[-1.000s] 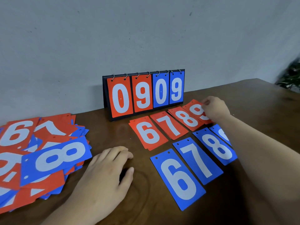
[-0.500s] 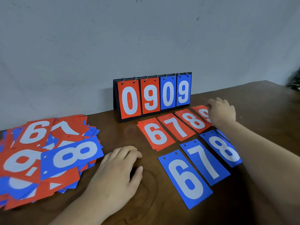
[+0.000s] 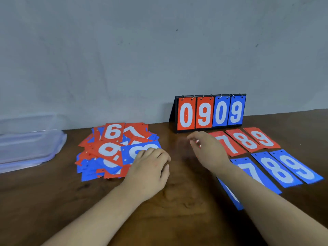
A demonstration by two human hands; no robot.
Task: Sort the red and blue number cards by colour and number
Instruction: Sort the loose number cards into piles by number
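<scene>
**Unsorted heap of thin red and blue rectangular number cards** (image 3: 113, 153), on the left-centre of the brown wooden table (image 3: 177, 219). The cards pointed every way; the topmost blue 8 card (image 3: 134, 150) lay crosswise, long axis roughly left to right.

The cards were probably light, fairly stiff and slick. Each was best slid off the heap and pinched at a free short edge.

The left hand (image 3: 150, 171) rested with loosely bent fingers on the blue 8, no pinch visible. The right hand (image 3: 207, 150), blurred, hovered just beside the sorted rows with fingers loosely spread, evidently holding nothing.

The red 7, 8, 9 row (image 3: 245, 141) and the blue 7, 8, 9 row (image 3: 276, 169) lay flat, punched ends away, long axes near-to-far and leaning left.

Behind them stood a black flip scoreboard (image 3: 211, 112); far left lay a clear plastic lid (image 3: 30, 148).
</scene>
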